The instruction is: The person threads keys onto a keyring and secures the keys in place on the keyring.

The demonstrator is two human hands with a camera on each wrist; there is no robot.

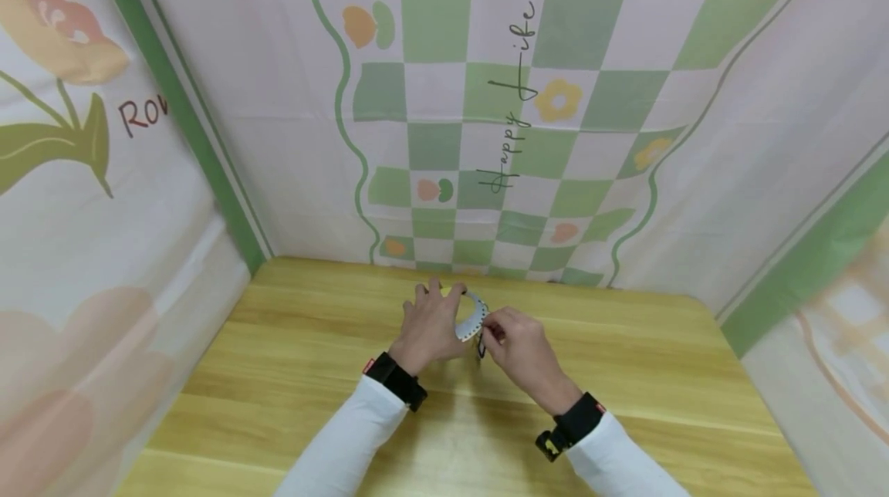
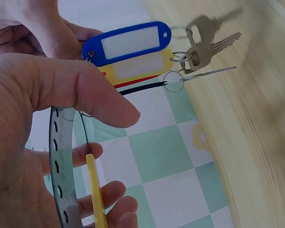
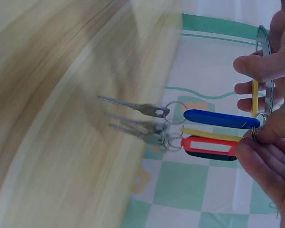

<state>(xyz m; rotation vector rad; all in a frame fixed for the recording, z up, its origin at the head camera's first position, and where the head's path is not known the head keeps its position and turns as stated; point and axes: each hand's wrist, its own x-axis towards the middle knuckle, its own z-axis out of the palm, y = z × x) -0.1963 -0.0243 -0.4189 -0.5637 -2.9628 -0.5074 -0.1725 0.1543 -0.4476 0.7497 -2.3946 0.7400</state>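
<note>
Above the table, my left hand [image 1: 429, 331] grips a curved, light grey plate [image 1: 475, 319] with a row of small holes along its edge. Thumb and fingers lie on opposite sides of it. A thin yellow piece [image 2: 96, 190] runs beside the plate within that hand. Close on the right, my right hand [image 1: 524, 346] pinches small metal rings [image 3: 257, 132] at the plate's edge. From these rings hang key tags: a blue one [image 2: 128, 44], a yellow one [image 2: 140, 66], a red one [image 3: 209, 146] and a black one [image 3: 211, 156]. Several metal keys [image 2: 199, 57] dangle from their far ends.
A wood-grain table [image 1: 333, 304] lies under both hands. Behind it hangs a white and green checkered cloth [image 1: 434, 88], with more printed cloth [image 1: 62, 250] on the left and right sides. Black camera straps [image 1: 396, 380] circle both wrists.
</note>
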